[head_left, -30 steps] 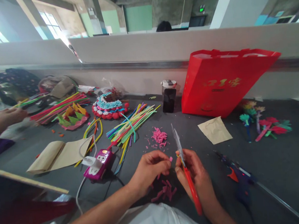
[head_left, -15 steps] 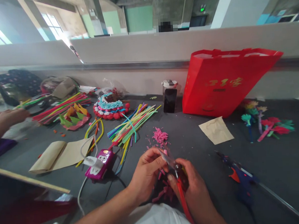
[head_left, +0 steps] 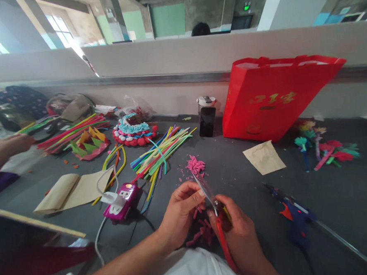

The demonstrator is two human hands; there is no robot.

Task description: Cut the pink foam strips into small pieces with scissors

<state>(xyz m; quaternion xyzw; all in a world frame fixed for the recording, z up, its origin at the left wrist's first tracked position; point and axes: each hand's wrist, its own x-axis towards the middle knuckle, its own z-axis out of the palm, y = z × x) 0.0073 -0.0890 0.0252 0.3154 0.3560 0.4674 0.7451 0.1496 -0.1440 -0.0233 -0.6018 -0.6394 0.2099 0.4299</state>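
My right hand (head_left: 240,225) is closed around scissors (head_left: 224,245) with red handles. Their metal blades point up and left, beside the fingertips of my left hand (head_left: 181,208). Thumb and fingers of the left hand are pinched together; what they hold is hidden behind the blades and fingers. Just beyond the hands lies a small heap of pink cut bits (head_left: 195,165), with crumbs scattered around it. More pink strips (head_left: 204,232) lie below the hands, near my body, partly covered by them.
Left are a purple power strip (head_left: 125,203) with a plugged-in charger, a brown paper roll (head_left: 59,193) and colourful fuzzy sticks (head_left: 164,151). A phone (head_left: 207,121) leans on a bottle by a red bag (head_left: 271,101). A glue gun (head_left: 295,217) lies right; another person's hand (head_left: 13,146) is far left.
The scissor blades have tilted slightly and show more clearly beside my left fingertips. Both hands stay in nearly the same place; the view has shifted a little.
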